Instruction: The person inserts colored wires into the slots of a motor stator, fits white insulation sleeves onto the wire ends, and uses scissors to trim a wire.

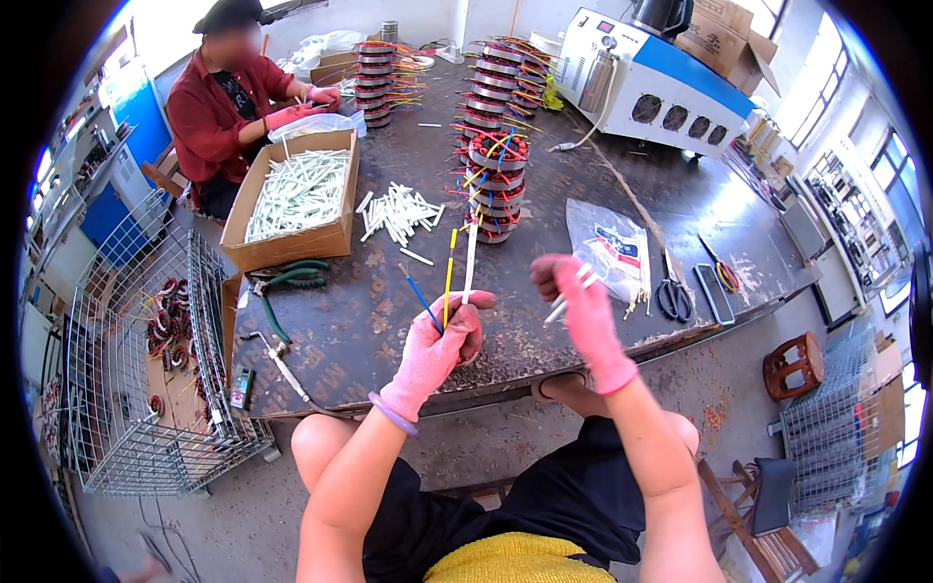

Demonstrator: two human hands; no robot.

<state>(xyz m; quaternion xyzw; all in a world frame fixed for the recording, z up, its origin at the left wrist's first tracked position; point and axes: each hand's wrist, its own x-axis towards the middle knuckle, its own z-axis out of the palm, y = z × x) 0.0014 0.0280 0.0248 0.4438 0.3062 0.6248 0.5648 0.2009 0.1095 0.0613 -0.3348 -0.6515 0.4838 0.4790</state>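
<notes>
My left hand, in a pink glove, is closed around the lower ends of a blue wire and a yellow wire. A white sleeve stands upright beside them at the same fingers. What the wires come from is mostly hidden by the hand. To the right, my gloved right hand is curled over a few white sleeves, apart from the left. Beyond both hands rises a stack of wound motor stators with coloured leads. Left of it lies a loose pile of white sleeves.
A cardboard box of sleeves stands left, near green-handled pliers. Scissors, a phone and a plastic bag lie right. A co-worker sits far left by another stator stack. A blue-white machine stands behind.
</notes>
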